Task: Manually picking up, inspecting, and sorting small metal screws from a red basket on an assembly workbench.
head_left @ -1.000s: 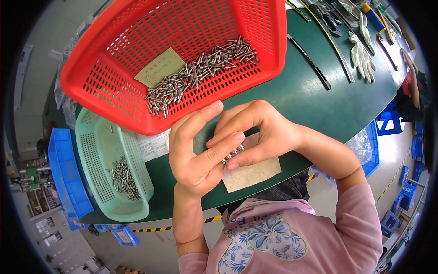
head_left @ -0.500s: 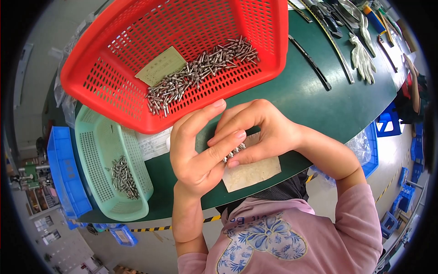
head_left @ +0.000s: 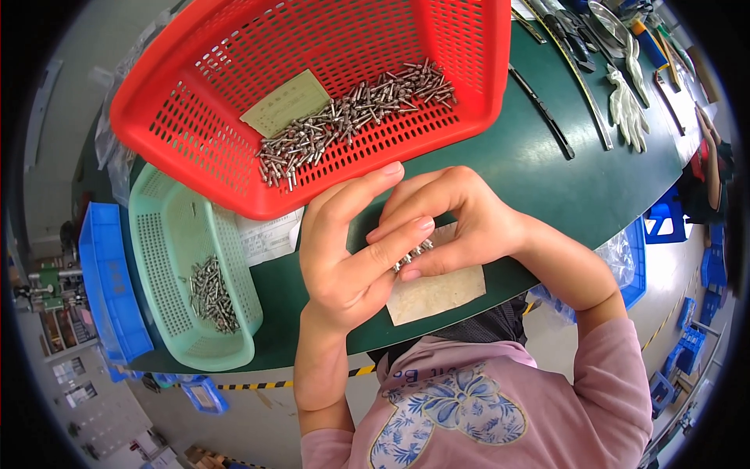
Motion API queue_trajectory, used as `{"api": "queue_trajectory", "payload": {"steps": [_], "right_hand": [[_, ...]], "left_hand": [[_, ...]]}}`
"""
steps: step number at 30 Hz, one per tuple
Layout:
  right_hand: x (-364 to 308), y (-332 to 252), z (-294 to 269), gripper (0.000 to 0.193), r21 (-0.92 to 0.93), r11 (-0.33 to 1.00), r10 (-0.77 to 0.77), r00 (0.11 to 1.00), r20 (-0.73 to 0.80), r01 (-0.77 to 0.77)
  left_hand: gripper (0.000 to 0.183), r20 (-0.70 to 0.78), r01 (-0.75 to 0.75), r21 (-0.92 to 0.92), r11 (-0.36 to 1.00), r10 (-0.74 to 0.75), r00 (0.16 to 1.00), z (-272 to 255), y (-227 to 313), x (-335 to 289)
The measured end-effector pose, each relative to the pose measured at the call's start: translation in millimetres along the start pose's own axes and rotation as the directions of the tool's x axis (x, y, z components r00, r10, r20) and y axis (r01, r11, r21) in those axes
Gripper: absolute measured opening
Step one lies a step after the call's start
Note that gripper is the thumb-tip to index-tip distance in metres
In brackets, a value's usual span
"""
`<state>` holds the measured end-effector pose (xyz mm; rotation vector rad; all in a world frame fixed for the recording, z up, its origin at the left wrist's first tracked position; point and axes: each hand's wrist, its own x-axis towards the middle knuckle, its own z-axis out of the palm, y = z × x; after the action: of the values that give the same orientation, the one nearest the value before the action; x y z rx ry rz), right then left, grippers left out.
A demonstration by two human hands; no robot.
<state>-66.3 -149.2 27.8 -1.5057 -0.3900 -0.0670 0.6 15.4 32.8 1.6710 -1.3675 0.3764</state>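
My left hand (head_left: 336, 262) and my right hand (head_left: 480, 227) meet in front of the red basket (head_left: 312, 178). Several small silver metal pins (head_left: 412, 255) show between them, bunched under my left fingers. My right thumb presses at these pins, its fingers curled over toward the left hand. Left fingertips partly hide the bunch, and one left finger stretches up near the basket's front rim. A loose heap of similar metal pins (head_left: 359, 109) lies in the red basket beside a yellowish paper card (head_left: 286, 103). More pins (head_left: 212, 295) lie in a pale green basket (head_left: 160, 277) at the left.
Below my hands a beige sheet (head_left: 437, 295) rests on the green table (head_left: 562, 199). A printed paper (head_left: 269, 238) sticks out under the red basket. Blue bins (head_left: 113, 281) stand left. White gloves (head_left: 627, 109), a black strip (head_left: 541, 109) and tools lie at the far right.
The view has shifted slightly, so the baskets and table sit a little differently. Both hands stay together with the pins between them, their fingers barely changed.
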Motion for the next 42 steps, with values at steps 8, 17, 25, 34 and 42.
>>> {"api": "queue_trajectory", "payload": {"steps": [8, 17, 25, 34, 42], "right_hand": [[-1, 4, -1, 0.034, 0.041, 0.999, -0.027, 1.0, 0.011, 0.027], [-1, 7, 0, 0.028, -0.003, 0.997, -0.079, 0.996, -0.028, 0.079], [2, 3, -8, 0.03, -0.345, 0.898, -0.33, 0.937, -0.115, 0.274], [3, 4, -7, 0.037, -0.693, 0.587, -0.598, 0.801, -0.022, 0.418], [5, 9, -3, 0.031, -0.758, 0.51, -0.631, 0.776, -0.008, 0.406]], "left_hand": [[0.036, 0.023, 0.01, -0.014, 1.0, -0.01, 1.0, 0, 4, 2], [0.027, 0.086, 0.008, 0.01, 1.0, -0.009, 0.996, 0, 2, 1], [0.053, -0.061, 0.207, -0.15, 0.967, -0.218, 0.974, 1, 8, 1], [0.035, 0.331, 0.632, -0.667, 0.394, -0.604, 0.725, -11, 5, -9], [0.015, 0.613, 0.669, -0.73, -0.139, -0.567, 0.55, 1, 24, -11]]}}
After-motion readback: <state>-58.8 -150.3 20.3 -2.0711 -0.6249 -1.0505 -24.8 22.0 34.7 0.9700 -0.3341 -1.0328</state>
